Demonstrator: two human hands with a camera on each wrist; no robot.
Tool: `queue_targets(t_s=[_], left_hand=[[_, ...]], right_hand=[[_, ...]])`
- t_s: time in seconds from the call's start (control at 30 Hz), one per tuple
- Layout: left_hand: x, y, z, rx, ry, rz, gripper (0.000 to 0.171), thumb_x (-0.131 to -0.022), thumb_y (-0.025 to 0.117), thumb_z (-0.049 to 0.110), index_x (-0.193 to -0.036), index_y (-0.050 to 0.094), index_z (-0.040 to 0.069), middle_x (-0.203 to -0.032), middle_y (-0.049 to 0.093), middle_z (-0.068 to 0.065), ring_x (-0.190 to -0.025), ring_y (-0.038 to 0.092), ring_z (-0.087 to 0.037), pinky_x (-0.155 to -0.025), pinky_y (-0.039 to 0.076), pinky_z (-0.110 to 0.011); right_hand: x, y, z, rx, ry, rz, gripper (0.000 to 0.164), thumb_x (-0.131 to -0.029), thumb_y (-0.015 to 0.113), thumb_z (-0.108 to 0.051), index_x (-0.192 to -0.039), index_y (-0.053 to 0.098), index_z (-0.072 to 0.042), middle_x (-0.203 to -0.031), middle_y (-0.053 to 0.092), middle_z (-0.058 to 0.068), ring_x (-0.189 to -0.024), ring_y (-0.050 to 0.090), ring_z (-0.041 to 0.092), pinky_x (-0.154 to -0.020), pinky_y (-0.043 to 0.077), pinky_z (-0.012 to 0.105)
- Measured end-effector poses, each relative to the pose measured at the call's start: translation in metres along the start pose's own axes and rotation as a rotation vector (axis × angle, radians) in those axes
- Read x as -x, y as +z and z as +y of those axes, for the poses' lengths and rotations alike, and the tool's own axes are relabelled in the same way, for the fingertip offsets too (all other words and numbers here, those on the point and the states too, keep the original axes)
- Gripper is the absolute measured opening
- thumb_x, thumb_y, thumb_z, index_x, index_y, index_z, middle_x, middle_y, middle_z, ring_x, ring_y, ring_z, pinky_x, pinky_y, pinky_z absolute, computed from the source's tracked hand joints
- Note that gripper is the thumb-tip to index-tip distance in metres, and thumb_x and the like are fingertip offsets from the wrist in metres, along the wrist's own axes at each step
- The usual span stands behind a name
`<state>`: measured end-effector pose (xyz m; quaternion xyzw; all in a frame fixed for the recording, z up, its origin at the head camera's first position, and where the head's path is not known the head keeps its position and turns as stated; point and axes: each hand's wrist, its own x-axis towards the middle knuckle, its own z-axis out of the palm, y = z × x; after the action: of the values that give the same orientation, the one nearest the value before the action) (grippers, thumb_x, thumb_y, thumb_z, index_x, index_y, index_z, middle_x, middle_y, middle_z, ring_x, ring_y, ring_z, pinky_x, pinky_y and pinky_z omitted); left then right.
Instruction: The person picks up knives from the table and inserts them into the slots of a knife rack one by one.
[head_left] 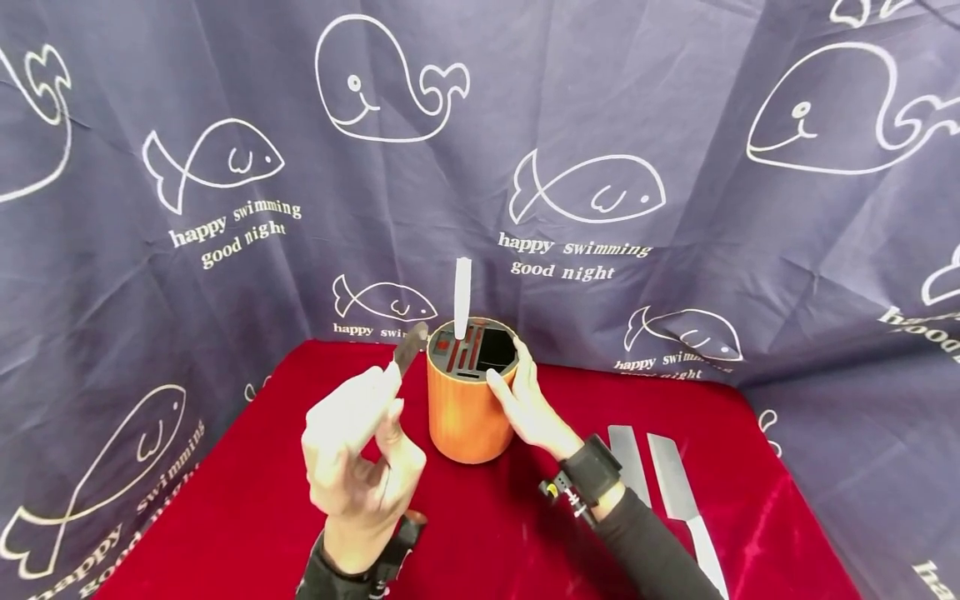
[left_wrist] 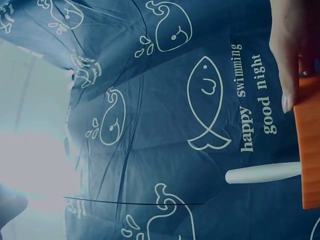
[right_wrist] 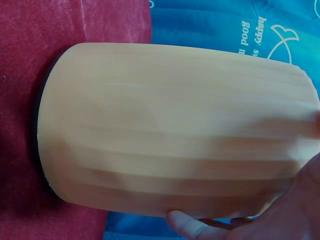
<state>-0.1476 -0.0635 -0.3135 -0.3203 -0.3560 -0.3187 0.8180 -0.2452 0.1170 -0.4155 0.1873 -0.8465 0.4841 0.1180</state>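
My left hand (head_left: 363,450) grips a small knife by its white handle, its blade (head_left: 409,347) tilted up and to the right beside the knife block. In the left wrist view the blade (left_wrist: 135,201) shows edge-on as a thin dark line. An orange round knife block (head_left: 465,421) stands upright, with a slotted dark top. One knife with a white handle (head_left: 462,296) stands in a slot at its back left. My right hand (head_left: 531,404) holds the block's right side near the rim, thumb in front. The right wrist view shows the block's ribbed wall (right_wrist: 165,130) close up.
Two broad-bladed knives lie at the right on the red cloth (head_left: 300,500): a cleaver (head_left: 672,475) with a white handle, and another blade (head_left: 628,454) partly behind my right sleeve. A grey-blue curtain (head_left: 465,192) with whale and fish drawings hangs behind and at the sides.
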Motion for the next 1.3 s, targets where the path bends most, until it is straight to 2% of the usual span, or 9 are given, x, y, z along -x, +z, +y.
queue_targets(t_s=[0.2,0.37,0.6,0.77,1.0,1.3], left_hand=[[-0.003,0.002,-0.003,0.015,-0.031,0.004,0.034,-0.09,0.069,0.001,-0.119,0.052,0.002,-0.079,0.072,-0.021,-0.075,0.064,-0.036,-0.078,0.062,-0.041],[-0.003,0.004,-0.008,0.005,-0.074,-0.027,0.029,-0.09,0.071,0.003,-0.112,0.053,0.001,-0.081,0.072,-0.022,-0.077,0.064,-0.036,-0.08,0.061,-0.041],[0.003,0.005,-0.013,-0.001,-0.07,-0.045,0.045,-0.09,0.071,0.003,-0.13,0.05,0.008,-0.081,0.069,-0.023,-0.08,0.066,-0.036,-0.081,0.061,-0.043],[0.005,0.008,-0.016,0.014,-0.078,-0.038,0.048,-0.089,0.072,0.001,-0.131,0.05,0.008,-0.081,0.069,-0.024,-0.081,0.067,-0.036,-0.083,0.061,-0.045],[0.003,0.012,-0.017,0.028,-0.114,-0.044,0.043,-0.089,0.072,0.001,-0.127,0.053,0.005,-0.081,0.068,-0.024,-0.081,0.066,-0.038,-0.084,0.06,-0.045],[0.0,0.016,-0.013,-0.03,-0.165,-0.091,0.034,-0.091,0.072,0.006,-0.12,0.054,0.001,-0.083,0.067,-0.022,-0.084,0.068,-0.038,-0.088,0.061,-0.042]], right_hand=[[0.001,0.0,0.002,0.009,0.021,-0.018,0.079,-0.103,0.051,-0.037,-0.161,0.005,-0.008,-0.165,0.014,0.022,-0.155,0.018,0.036,-0.126,0.023,0.057],[0.0,-0.001,0.001,0.002,0.007,-0.007,0.079,-0.103,0.051,-0.037,-0.161,0.005,-0.007,-0.165,0.013,0.021,-0.155,0.017,0.036,-0.127,0.022,0.057],[0.001,0.001,0.002,-0.008,-0.002,0.012,0.078,-0.103,0.053,-0.038,-0.159,0.009,-0.006,-0.162,0.016,0.022,-0.152,0.022,0.038,-0.124,0.025,0.059],[0.001,0.001,0.002,-0.013,-0.035,0.023,0.077,-0.102,0.054,-0.033,-0.159,0.011,-0.005,-0.162,0.019,0.022,-0.152,0.023,0.038,-0.125,0.025,0.058],[0.0,0.0,0.001,-0.011,-0.011,0.004,0.077,-0.103,0.054,-0.033,-0.16,0.009,-0.007,-0.162,0.017,0.024,-0.152,0.02,0.039,-0.125,0.024,0.058],[0.0,-0.001,0.001,-0.014,-0.017,0.003,0.077,-0.103,0.054,-0.032,-0.16,0.009,-0.006,-0.162,0.017,0.023,-0.153,0.02,0.037,-0.126,0.024,0.057]])
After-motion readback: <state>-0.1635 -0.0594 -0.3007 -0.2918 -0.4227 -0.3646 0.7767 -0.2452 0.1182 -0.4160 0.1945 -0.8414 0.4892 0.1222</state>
